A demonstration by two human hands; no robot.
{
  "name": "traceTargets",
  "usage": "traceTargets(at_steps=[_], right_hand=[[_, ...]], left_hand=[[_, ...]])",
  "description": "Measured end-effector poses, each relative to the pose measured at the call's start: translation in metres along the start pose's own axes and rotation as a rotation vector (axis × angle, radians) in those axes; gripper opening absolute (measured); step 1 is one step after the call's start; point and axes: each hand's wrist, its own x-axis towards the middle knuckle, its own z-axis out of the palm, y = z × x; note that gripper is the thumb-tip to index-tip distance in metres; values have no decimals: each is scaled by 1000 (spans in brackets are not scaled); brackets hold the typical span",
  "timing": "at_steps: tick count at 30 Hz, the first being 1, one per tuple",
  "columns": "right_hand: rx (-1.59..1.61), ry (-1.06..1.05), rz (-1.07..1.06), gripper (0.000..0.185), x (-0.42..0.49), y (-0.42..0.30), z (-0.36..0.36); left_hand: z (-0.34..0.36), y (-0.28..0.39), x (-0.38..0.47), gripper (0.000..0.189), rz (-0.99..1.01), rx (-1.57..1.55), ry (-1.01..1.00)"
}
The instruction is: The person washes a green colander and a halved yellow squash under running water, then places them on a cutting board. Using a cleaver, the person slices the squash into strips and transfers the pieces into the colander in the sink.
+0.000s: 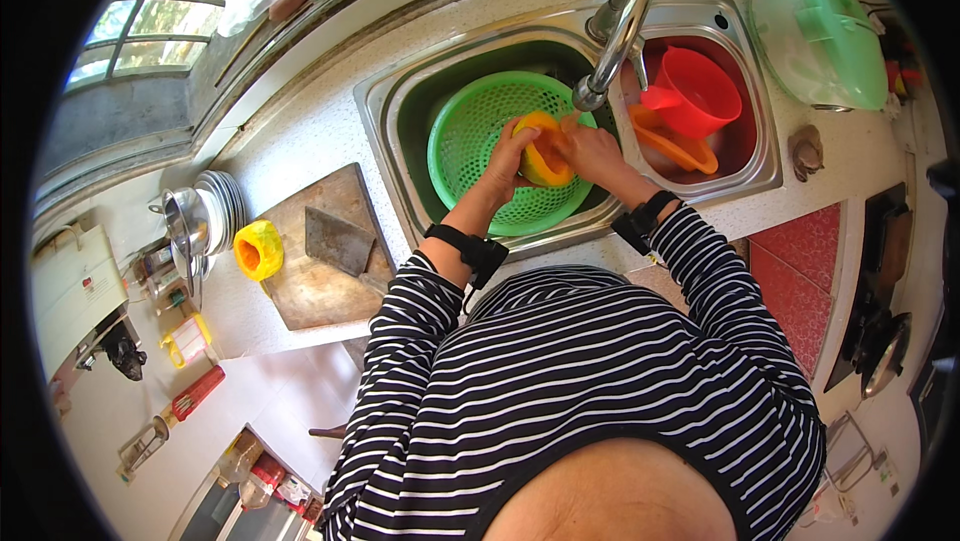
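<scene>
A hollowed piece of peeled yellow pumpkin point(541, 158) is gripped in my left hand point(511, 158), above a green plastic colander point(459, 110) in the left sink basin. My right hand point(594, 151) is at the pumpkin's open side, its fingertips by the rim of the hollow. Whether it holds a small tool cannot be seen. The chrome faucet point(625, 23) arches over, its spout just above my right fingers. Another hollowed pumpkin piece point(259, 250) rests at the left edge of a wooden cutting board point(315, 301), with a cleaver point(337, 241) lying on the board.
A red plastic dipper point(697, 95) and an orange plastic item point(671, 143) sit in the right basin point(761, 128). Stacked plates point(225, 207) and a metal strainer or bowl point(184, 218) stand beyond the board. A green-lidded container point(821, 38) is on the right counter.
</scene>
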Motion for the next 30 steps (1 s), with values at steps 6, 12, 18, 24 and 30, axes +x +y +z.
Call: traceTargets(at_steps=[6, 12, 18, 24, 30], right_hand=[[-197, 54, -166, 19, 5, 2, 13], [-35, 36, -107, 18, 0, 3, 18], [537, 375, 98, 22, 4, 15, 30], [881, 306, -43, 27, 17, 17, 29], [687, 295, 225, 37, -10, 34, 8]], left_hand=[[-1, 1, -2, 64, -4, 49, 17], [-4, 0, 3, 63, 16, 25, 14], [-2, 1, 7, 62, 10, -15, 20], [14, -3, 19, 59, -2, 55, 78], [24, -12, 39, 59, 81, -5, 126]])
